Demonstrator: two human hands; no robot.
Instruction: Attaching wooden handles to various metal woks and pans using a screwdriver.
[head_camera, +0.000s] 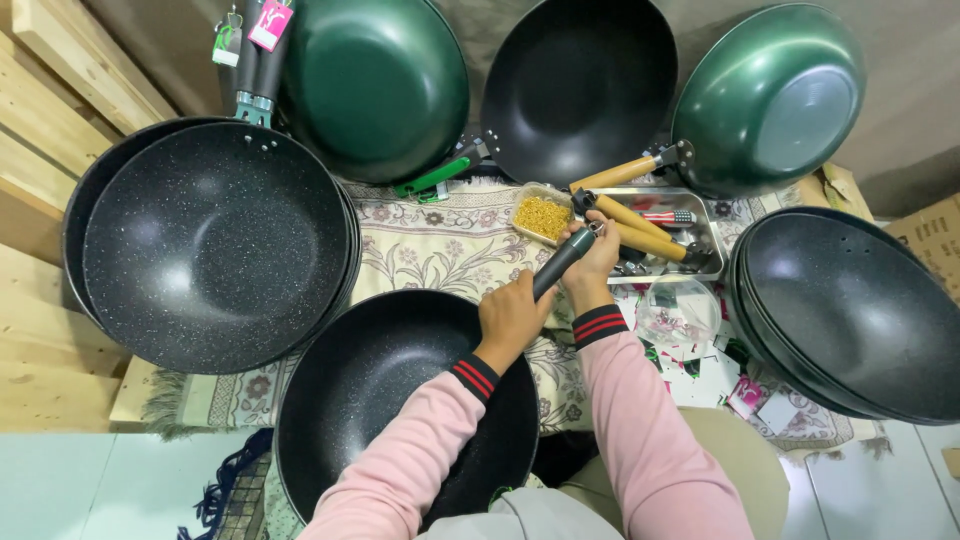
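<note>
Head view looks straight down on a speckled black wok (370, 400) lying on a patterned cloth (440, 245) in front of the person, its bowl partly covered by two pink sleeves. A dark grey handle (562, 262) rises slantwise from the wok's far rim. The left hand (512, 318) is closed around the lower part of this handle, just where it meets the rim. The right hand (592, 262) pinches the handle's top end, fingers curled around its small metal ring.

A wok like this is probably fairly heavy and quite rigid, with a smooth coating that would slide under bare fingers. The handle looks like the sure place to take it, backed by a hand on the rim if the bowl tips.

Around it, a stack of similar speckled pans (215, 250) sits to the left and another stack (850, 315) to the right. Two green pans (375, 85) (770, 95) and a plain black one (580, 85) lean at the far side. Just beyond the hands, a metal tray (708, 228) holds wooden handles (640, 228), beside a small tub of yellowish screws (543, 215).
</note>
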